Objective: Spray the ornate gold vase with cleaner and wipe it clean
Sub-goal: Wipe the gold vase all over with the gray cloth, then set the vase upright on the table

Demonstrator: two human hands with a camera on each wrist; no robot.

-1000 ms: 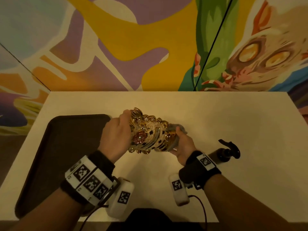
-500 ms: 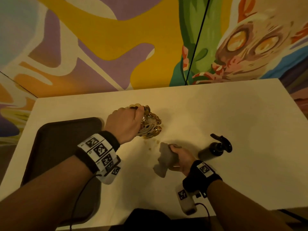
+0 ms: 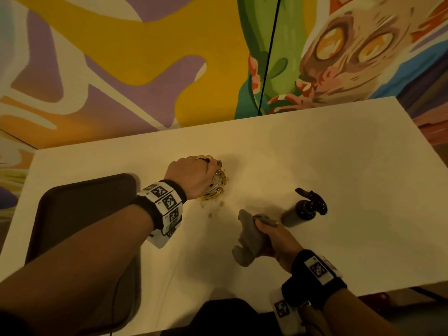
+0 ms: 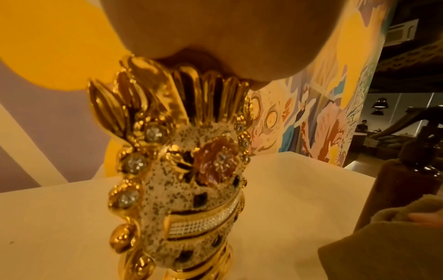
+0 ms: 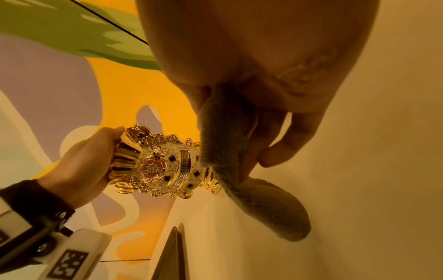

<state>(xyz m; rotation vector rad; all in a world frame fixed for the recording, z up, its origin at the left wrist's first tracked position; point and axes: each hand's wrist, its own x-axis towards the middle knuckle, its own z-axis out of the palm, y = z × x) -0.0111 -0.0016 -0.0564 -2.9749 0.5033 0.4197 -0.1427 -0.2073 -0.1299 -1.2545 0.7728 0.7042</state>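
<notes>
Gold vase (image 3: 217, 180) stood upright on the white table (image 3: 315, 166), just right of the dark tray (image 3: 80, 214). Left hand (image 3: 191, 175) gripped its flared top from above. Right hand (image 3: 276, 241) was closed around a grey cloth (image 3: 247, 241), apart from the vase. Dark spray bottle (image 3: 303, 209) stood just beyond the cloth.

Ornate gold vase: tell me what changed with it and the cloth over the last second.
The ornate gold vase went from held sideways between both hands to standing upright on the white table, the left hand gripping its top. The right hand drew the grey cloth off it, toward the person. The dark spray bottle and dark tray stayed put.
</notes>
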